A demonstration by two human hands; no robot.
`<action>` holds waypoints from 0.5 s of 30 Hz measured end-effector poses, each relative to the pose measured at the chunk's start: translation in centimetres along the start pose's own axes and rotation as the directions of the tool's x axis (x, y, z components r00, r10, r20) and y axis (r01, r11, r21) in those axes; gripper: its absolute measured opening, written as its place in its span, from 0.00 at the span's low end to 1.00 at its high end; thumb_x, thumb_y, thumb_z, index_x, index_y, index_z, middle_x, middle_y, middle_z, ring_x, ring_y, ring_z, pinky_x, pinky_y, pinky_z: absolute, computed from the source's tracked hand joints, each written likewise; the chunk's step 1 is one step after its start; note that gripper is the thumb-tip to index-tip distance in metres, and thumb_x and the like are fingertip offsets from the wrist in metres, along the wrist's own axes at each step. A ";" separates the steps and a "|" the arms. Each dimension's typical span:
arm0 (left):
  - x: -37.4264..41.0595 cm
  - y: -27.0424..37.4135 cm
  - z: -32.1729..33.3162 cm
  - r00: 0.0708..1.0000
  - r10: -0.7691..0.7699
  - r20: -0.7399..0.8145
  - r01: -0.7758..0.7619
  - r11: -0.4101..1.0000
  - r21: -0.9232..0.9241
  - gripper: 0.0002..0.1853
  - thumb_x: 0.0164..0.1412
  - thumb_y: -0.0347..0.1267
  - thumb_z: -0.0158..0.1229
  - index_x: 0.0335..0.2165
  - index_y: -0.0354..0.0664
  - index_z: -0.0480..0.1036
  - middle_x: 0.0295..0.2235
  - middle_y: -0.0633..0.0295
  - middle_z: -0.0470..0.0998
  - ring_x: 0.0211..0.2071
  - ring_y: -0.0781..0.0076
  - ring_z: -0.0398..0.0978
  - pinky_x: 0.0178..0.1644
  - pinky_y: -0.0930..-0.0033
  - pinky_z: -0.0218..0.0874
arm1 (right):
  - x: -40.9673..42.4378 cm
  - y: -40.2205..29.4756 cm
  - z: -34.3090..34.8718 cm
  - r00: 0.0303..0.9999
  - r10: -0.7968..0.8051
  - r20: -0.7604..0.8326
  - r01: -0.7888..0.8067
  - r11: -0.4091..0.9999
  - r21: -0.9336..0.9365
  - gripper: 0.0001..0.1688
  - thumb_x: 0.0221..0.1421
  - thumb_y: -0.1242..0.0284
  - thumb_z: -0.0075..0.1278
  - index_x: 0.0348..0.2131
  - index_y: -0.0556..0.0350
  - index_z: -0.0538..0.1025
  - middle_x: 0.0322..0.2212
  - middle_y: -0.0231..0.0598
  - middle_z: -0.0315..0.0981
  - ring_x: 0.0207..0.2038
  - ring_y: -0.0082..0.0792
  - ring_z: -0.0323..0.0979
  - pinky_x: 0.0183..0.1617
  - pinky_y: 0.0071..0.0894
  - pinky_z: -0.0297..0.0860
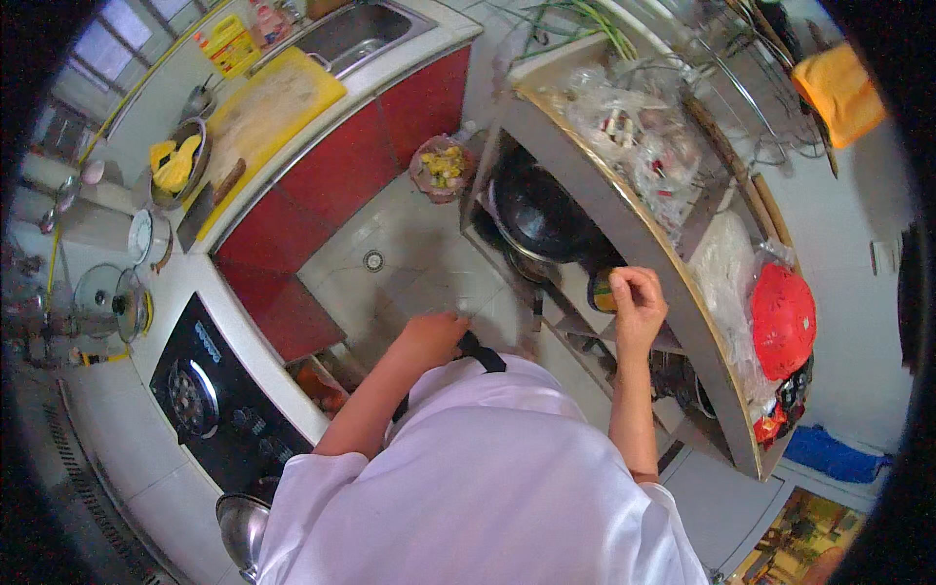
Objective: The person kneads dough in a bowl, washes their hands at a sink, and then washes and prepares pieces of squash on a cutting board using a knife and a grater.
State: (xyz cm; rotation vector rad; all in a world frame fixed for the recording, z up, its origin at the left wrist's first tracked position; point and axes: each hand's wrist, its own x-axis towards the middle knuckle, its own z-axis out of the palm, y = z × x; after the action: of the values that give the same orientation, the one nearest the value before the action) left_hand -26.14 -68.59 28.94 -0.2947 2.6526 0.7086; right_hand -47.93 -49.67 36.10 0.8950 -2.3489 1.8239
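In front of my waist is my left hand (437,338), its fingers curled beside a black strap (484,354) that lies against the white shirt (512,439); whether they grip it cannot be told. My right hand (640,301) is raised by the edge of the shelf unit, thumb and fingertips brought together. Just left of its fingertips shows a small green and yellow piece with a dark border (602,292); whether the hand holds it is unclear. Beyond, a black wok (545,212) rests in the shelf unit (643,227).
At left, the counter bears a gas hob (219,402), a yellow cutting board (270,110) with a knife (212,201), and a bowl (201,164) with yellow pieces. A sink (365,36) lies behind. A lined waste bin (441,168) stands on the floor. Plastic bags (643,139) cover the shelf top.
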 end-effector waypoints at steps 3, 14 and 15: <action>-0.2 -1.9 -0.7 1.000 0.016 0.004 -0.016 0.999 -0.040 0.21 0.47 0.36 0.57 0.43 0.47 0.68 0.34 0.53 0.73 0.36 0.51 0.73 0.38 0.55 0.66 | -1.2 -0.1 3.7 0.965 0.035 0.258 -0.036 0.999 0.000 0.06 0.50 0.76 0.52 0.30 0.60 0.77 0.25 0.34 0.70 0.28 0.23 0.66 0.32 0.21 0.62; -2.6 -3.6 -6.8 0.861 -0.089 -0.500 -0.119 0.922 -0.368 0.47 0.41 0.31 0.64 0.57 0.38 0.48 0.50 0.46 0.61 0.49 0.46 0.64 0.48 0.55 0.61 | -3.4 -2.2 14.3 0.634 0.128 0.763 -0.153 0.987 -0.038 0.19 0.58 0.66 0.43 0.45 0.60 0.71 0.33 0.39 0.70 0.35 0.29 0.69 0.39 0.25 0.64; -2.3 -3.7 -6.9 0.824 -0.063 -0.563 -0.168 0.922 -0.349 0.47 0.41 0.31 0.64 0.57 0.38 0.49 0.51 0.46 0.60 0.50 0.46 0.63 0.49 0.55 0.60 | -3.3 -2.0 14.9 0.600 0.121 0.791 -0.170 0.985 -0.021 0.21 0.59 0.65 0.42 0.47 0.61 0.70 0.34 0.39 0.70 0.36 0.28 0.69 0.41 0.25 0.64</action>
State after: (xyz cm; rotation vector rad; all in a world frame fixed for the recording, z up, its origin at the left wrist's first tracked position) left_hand -25.04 -75.06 33.86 -0.6268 3.0574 1.3527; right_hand -39.68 -62.00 32.01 1.9141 -2.9068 1.7703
